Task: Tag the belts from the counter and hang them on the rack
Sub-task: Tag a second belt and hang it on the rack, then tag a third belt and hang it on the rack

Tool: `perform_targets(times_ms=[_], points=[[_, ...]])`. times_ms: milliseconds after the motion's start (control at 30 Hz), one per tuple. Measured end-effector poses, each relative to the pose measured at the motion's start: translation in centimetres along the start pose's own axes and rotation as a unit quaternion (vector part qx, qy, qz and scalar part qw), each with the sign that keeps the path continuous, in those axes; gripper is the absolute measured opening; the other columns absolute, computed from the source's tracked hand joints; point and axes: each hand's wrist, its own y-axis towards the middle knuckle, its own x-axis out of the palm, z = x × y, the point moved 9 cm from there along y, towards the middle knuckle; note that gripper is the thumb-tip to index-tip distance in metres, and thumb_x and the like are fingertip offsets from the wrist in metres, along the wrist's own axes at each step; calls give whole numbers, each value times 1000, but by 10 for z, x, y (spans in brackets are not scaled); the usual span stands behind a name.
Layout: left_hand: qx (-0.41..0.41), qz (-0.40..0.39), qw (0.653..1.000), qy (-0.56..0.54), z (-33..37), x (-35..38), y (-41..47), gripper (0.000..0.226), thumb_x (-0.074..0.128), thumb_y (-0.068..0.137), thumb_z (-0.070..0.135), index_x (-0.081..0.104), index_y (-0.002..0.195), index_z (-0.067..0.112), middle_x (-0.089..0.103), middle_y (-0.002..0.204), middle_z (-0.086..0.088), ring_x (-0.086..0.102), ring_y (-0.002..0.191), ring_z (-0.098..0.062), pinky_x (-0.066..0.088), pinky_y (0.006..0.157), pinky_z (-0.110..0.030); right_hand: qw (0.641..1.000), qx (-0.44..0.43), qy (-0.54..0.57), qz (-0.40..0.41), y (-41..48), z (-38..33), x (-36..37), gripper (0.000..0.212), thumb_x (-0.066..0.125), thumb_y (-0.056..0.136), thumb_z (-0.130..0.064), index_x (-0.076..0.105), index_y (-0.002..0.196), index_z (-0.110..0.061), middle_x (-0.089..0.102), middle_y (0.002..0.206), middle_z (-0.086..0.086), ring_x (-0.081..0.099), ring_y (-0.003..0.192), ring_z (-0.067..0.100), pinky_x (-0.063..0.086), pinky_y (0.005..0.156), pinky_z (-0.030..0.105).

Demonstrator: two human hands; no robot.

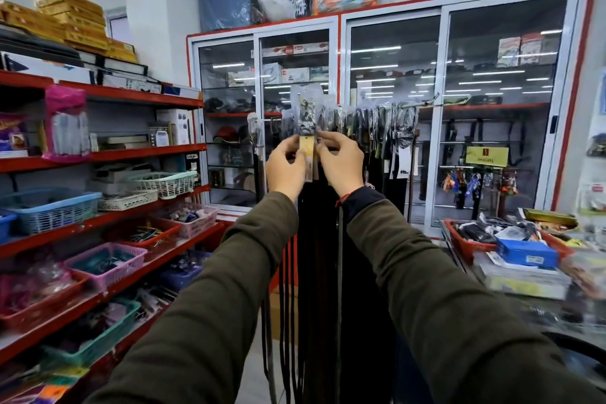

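Both arms reach up at head height. The left hand (284, 163) and right hand (341, 162) pinch a yellow tag (307, 157) between closed fingertips, steadying it against the belt (317, 239), which hangs straight down. Just behind, the rack (423, 104) already carries more belts; the cluttered bench (524, 302) sits to the right.

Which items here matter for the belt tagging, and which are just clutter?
In play: left hand and right hand pinching the yellow tag; wrapped belt above it; rack rail; hung belts.
Clutter: pink basket, blue box, glass cabinet, gold boxes.
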Motion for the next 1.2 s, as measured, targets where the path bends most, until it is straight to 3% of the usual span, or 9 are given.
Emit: perform_targets(times_ms=[233,400,667,800,933,1000,1100,1167,1200], points=[[192,14,959,208,-11,36,-86,57,46,100,25,32,155,18,25,165,-2,18,156,-23,18,128,-46,961,-144,-232,52,-81,46,-53,44,43,100,-24,49,143,-17,50,146,-1,47,138,16,41,112,32],[231,-104,942,221,-53,103,-168,53,41,103,30,30,154,26,21,167,5,3,159,-18,4,130,-47,931,-60,-355,54,-143,123,-111,53,40,101,-32,36,152,-20,23,164,0,14,155,22,17,125,46],[194,-249,923,218,-98,216,-289,50,41,102,30,36,151,25,28,164,3,11,158,-21,6,129,-48,905,127,-402,59,-222,223,-236,56,47,99,-33,35,152,-17,21,163,4,14,154,25,15,125,43],[175,-329,903,215,-109,276,-339,48,37,104,28,36,152,25,28,165,4,10,158,-21,4,130,-47,912,264,-293,117,-262,274,-307,55,49,100,-25,36,150,-6,29,156,12,31,146,27,29,118,36],[163,-439,855,222,-118,346,-382,50,33,106,19,29,156,21,25,166,4,7,158,-20,4,130,-46,862,454,-116,195,-302,342,-370,38,49,97,-12,55,132,2,59,130,19,55,124,34,41,110,44],[167,-501,814,241,-122,382,-399,55,34,104,10,24,158,18,23,167,1,6,158,-20,2,130,-44,819,527,-15,225,-321,371,-384,19,44,97,-7,63,96,-1,62,92,18,62,88,31,53,87,44],[163,-582,750,270,-132,437,-415,67,38,98,-3,18,159,14,21,168,-4,7,158,-22,1,130,-42,767,571,108,274,-333,410,-397,42,28,97,6,42,61,-11,35,59,8,40,52,19,41,52,27],[154,-621,713,286,-141,469,-417,73,40,95,-9,14,160,12,17,169,-7,4,158,-24,3,130,-42,739,587,181,276,-336,428,-395,54,18,103,-1,59,68,-1,55,66,19,59,60,24,46,67,27],[157,-637,694,296,-145,485,-418,75,42,95,-11,13,160,11,15,169,-8,2,158,-25,4,130,-43,727,590,200,288,-336,436,-398,53,16,105,-6,67,100,7,66,101,32,69,95,32,48,92,27]])
